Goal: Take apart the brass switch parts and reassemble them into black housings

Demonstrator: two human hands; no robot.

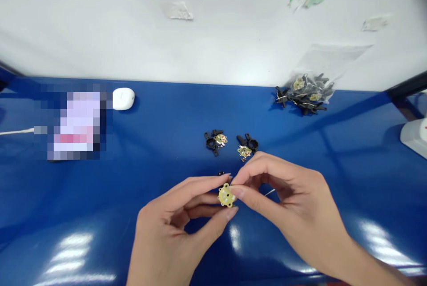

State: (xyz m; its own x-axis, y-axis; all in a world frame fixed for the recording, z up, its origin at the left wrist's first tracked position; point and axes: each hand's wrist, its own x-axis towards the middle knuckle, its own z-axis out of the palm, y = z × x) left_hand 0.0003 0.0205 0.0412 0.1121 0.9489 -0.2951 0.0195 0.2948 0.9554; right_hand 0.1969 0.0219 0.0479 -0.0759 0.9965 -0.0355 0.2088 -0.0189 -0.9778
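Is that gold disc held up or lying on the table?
Held up: the left hand and right hand pinch the gold disc between their fingertips, above the blue table.

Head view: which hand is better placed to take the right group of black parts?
Right, probably: the right hand sits just beside those black parts; the left hand is farther off. Both pinch the gold disc.

**Round yellow contact wafer, held up between both hands**
Small, flat and scalloped, with tiny metal eyelets around its rim and a dark hole at its centre. The left hand and right hand grip it at its edges with their fingertips, its face tilted up toward the camera, above the front half of the blue desk.
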